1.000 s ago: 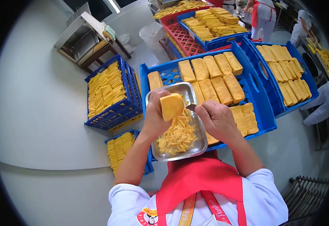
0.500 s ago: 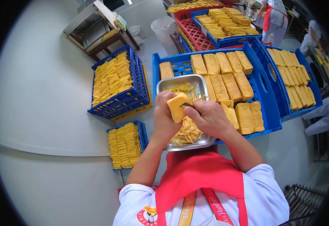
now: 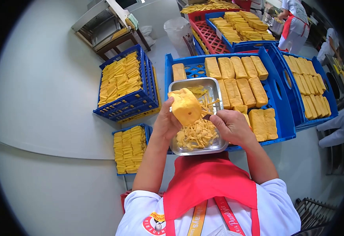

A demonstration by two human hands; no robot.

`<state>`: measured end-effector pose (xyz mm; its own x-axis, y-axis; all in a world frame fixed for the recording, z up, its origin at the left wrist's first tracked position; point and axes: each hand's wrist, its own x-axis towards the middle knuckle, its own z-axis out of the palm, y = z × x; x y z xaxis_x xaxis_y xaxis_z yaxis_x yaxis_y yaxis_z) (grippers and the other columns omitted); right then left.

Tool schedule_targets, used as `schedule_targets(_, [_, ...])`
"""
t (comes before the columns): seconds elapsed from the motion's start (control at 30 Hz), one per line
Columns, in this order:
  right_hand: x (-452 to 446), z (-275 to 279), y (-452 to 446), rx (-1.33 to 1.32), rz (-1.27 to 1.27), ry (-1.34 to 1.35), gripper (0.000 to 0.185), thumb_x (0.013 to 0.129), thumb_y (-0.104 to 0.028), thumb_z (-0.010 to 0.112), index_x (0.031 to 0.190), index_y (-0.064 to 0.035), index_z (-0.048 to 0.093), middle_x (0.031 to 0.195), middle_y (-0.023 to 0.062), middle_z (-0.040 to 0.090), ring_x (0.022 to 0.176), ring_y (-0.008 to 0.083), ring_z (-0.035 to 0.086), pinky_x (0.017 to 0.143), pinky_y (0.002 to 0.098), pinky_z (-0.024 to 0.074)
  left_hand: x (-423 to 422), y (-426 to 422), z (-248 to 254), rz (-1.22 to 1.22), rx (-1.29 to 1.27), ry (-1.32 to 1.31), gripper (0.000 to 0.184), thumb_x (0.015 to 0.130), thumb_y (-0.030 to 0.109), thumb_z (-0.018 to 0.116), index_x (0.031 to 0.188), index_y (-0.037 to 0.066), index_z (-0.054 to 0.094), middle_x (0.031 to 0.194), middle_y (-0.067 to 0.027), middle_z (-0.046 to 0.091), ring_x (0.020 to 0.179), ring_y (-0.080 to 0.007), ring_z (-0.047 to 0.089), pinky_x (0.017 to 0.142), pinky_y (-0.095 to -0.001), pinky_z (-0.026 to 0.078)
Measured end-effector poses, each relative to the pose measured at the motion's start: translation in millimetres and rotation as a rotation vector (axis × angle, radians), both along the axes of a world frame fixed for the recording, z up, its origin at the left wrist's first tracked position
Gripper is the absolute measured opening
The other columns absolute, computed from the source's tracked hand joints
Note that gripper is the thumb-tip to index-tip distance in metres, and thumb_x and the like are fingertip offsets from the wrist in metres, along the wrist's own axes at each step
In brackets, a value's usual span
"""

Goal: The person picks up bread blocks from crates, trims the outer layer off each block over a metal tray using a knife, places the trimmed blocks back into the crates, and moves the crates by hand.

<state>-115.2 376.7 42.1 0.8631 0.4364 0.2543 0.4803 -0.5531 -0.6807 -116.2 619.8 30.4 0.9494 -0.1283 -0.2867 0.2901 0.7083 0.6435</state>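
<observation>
A yellow bread loaf (image 3: 186, 107) is gripped in my left hand (image 3: 167, 122), its end face turned up toward the camera. My right hand (image 3: 232, 126) is closed on a small dark knife (image 3: 207, 117), whose blade lies just right of the loaf's lower edge. Both hands are over a metal tray (image 3: 221, 146) that holds thin yellow trimmings (image 3: 197, 134). The tray rests at the left part of a blue crate (image 3: 285, 125) with several whole loaves (image 3: 245, 92) in rows.
Stacked blue crates (image 3: 119, 103) of yellow sticks stand at the left, a lower crate (image 3: 130, 151) below them. Another loaf crate (image 3: 324, 114) is on the right. Behind are a red crate (image 3: 211, 33) and a crate of sticks (image 3: 241, 25). Two people (image 3: 296, 27) are at the upper right.
The loaf has been tilted so its end shows more, and the knife has come off its face to the right edge. The whole view has shifted, with the crates now further right.
</observation>
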Motion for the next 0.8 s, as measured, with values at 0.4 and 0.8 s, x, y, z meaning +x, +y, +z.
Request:
schedule_targets(0.4, [1,15,15,-0.055,-0.041,-0.312,0.04,0.1,-0.036,0.057,0.073,-0.0068,0.061,0.069,0.0124,0.061,0.063,0.0331,0.064,0.057,0.0452,0.0495,-9,-14,-6,-0.057,0.089,-0.023,0.057,0.098,0.045,0.064,0.134,0.002,0.054,0.121,-0.0136,0.068,0.106,-0.0233,0.07,0.089,-0.0379,0.061])
schedule_targets(0.8, [4,11,10,-0.203,0.182,0.02,0.054,0.094,-0.055,0.06,0.076,-0.0042,0.066,0.072,0.0145,0.066,0.069,0.0333,0.069,0.061,0.0464,0.0512,2,-9,-16,0.023,0.139,0.016,0.05,0.097,0.041,0.067,0.125,0.001,0.057,0.115,-0.0115,0.068,0.103,-0.0218,0.07,0.085,-0.0388,0.062])
